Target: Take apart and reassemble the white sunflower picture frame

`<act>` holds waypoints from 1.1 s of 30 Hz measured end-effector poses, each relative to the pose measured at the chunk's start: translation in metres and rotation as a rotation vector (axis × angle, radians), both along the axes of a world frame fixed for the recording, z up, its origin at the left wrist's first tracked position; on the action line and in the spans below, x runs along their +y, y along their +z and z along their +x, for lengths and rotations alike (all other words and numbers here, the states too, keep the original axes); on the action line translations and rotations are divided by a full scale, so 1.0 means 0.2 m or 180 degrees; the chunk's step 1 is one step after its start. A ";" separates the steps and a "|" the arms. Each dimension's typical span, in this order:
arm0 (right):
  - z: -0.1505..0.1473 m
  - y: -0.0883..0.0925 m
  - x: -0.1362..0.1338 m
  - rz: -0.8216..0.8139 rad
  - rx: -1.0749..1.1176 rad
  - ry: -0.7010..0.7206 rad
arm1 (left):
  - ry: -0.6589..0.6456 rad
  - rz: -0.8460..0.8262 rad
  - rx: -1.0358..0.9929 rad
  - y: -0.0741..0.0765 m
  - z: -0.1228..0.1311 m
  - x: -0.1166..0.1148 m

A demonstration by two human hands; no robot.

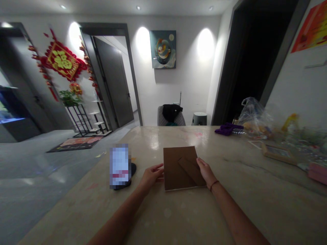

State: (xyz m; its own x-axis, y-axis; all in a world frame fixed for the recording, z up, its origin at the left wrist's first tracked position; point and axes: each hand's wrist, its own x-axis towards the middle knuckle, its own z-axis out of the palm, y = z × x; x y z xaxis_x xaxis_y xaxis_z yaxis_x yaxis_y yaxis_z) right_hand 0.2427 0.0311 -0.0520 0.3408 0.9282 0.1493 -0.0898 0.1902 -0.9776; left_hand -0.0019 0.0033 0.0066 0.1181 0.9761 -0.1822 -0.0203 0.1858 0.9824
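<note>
A brown cardboard-backed picture frame (173,168) lies flat on the beige marble table (178,217), with its easel stand flap (191,171) folded against the back. My left hand (152,175) rests at the frame's left edge, fingertips against it. My right hand (206,172) sits at the opposite edge, with its fingers reaching onto the back near the flap. A dark cord bracelet (214,185) circles my right wrist. Left of my left hand, a pixelated rectangular object (119,166) lies on a black rounded item (129,173).
At the table's far right stand a crumpled plastic bag (251,114), purple cloth (228,129), a small framed picture (277,153) and a pink item (318,173). The table's left edge drops to a grey floor. A chair (171,117) stands beyond the far edge.
</note>
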 end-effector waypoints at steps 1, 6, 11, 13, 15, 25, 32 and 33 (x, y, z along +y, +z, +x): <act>0.00 0.00 0.00 -0.0050 -0.0049 -0.0045 | -0.0020 -0.0036 -0.0064 0.00 0.00 0.00; -0.01 0.02 0.00 -0.0162 -0.0185 -0.0194 | 0.0065 -0.0088 -0.0272 -0.02 0.01 0.00; 0.00 0.02 0.00 -0.0188 -0.0172 -0.0329 | -0.0240 0.0088 -0.0481 -0.04 0.00 0.01; 0.00 0.02 0.00 -0.0214 -0.0141 -0.0369 | -0.0441 0.0201 -0.0553 -0.04 0.00 0.01; 0.01 0.02 0.00 -0.0236 -0.0101 -0.0419 | -0.0658 0.0323 -0.0522 -0.03 0.01 0.00; 0.01 0.03 -0.01 -0.0189 0.0022 -0.0433 | -0.0433 0.0272 -0.0308 -0.05 0.03 0.00; -0.05 0.07 -0.05 -0.0139 0.0248 0.0074 | 0.0402 0.0384 0.0292 -0.07 -0.01 0.03; -0.05 0.07 -0.05 -0.0153 0.0280 0.0102 | 0.0491 0.0429 0.0327 -0.07 -0.01 0.04</act>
State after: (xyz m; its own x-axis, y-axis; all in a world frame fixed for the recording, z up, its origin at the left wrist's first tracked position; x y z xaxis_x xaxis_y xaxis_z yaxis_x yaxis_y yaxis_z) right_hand 0.2321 0.0215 -0.0387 0.3208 0.9442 0.0751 -0.1810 0.1389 -0.9736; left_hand -0.0037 0.0108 -0.0066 -0.0469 0.9975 -0.0522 0.0632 0.0551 0.9965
